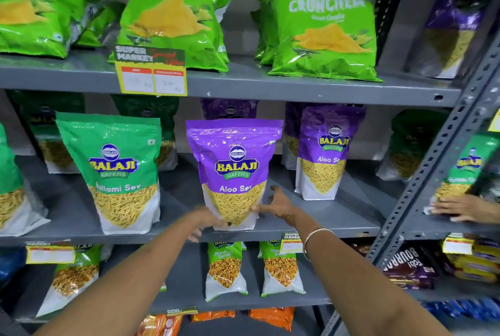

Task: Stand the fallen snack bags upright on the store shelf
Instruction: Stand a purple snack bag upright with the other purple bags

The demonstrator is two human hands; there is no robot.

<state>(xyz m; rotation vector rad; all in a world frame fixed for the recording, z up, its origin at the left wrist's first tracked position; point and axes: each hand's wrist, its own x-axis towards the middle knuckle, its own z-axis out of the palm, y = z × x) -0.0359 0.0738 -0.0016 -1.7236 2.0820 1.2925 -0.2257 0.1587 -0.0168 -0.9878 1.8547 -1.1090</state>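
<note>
A purple Aloo Sev bag (pixel 234 162) stands upright at the front of the middle shelf (pixel 311 230). My left hand (pixel 204 223) grips its lower left corner. My right hand (pixel 276 204) touches its lower right edge, with the fingers spread behind the bag. On the top shelf, a green Crunchem bag (pixel 38 16) lies tipped over at the far left. Two other Crunchem bags (pixel 178 13) (pixel 324 35) lean back there.
A green Ratlami Sev bag (pixel 119 173) stands to the left, and a second purple Aloo Sev bag (pixel 327 151) to the right. Another person's hand (pixel 460 208) rests on the neighbouring rack past the slotted upright (pixel 433 173). A price tag (pixel 151 73) hangs from the top shelf.
</note>
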